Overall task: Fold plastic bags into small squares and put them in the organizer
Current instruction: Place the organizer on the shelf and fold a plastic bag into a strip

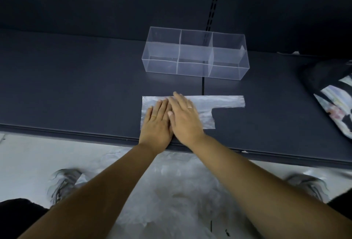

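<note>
1. The place looked like a shop, or a stockroom fitted out like one.
2. A long dark shelf (76, 86) ran across the view, backed by a matching dark panel (95, 0).
3. A slotted upright (213, 0) ran up that panel, the kind shop shelving hooks into.
4. A seam (203, 86) below the upright split the shelf into two boards.
5. A pale floor (28, 153) lay in front.

Dark shelf (76, 86) with clear organizer (162, 63), flat plastic bag (219, 101), patterned bag (335, 105) at right
</note>
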